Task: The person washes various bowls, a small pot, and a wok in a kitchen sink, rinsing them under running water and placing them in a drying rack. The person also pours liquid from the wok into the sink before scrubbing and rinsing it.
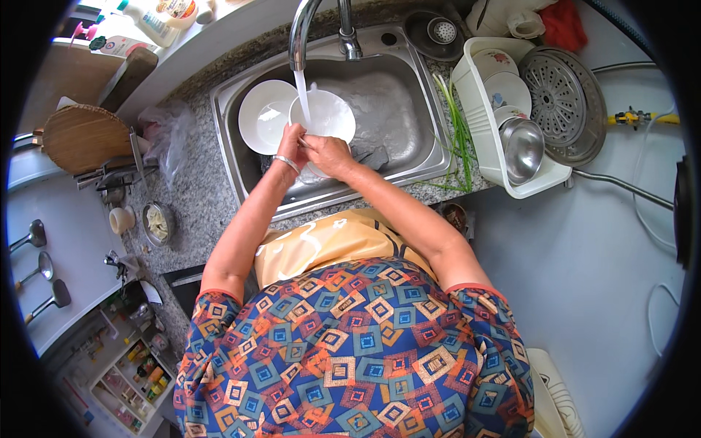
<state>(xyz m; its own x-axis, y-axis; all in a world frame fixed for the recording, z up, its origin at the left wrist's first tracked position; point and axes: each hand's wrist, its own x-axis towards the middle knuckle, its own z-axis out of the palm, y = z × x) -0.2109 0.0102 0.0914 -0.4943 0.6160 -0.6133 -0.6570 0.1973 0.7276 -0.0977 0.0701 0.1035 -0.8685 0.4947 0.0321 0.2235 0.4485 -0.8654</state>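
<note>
My left hand (292,147), with a silver bangle at the wrist, meets my right hand (329,155) over the front of the stainless steel sink (421,117). Between them they grip a thin utensil (303,143), mostly covered by the fingers; its kind is unclear. Water (302,96) runs from the chrome faucet (299,44) into a white bowl (331,116) just beyond my hands. Another white bowl (265,117) sits to its left. Part of a dish with a reddish rim shows beneath my hands. A dark grey cloth (375,158) lies on the right.
Green scallions (459,137) lie between the sink and a white dish rack (482,115) holding plates and a steel bowl (522,150). Round steamer plates (564,104) lean behind. On the left counter are a wooden cutting board (87,139), knives and a small metal bowl (157,223).
</note>
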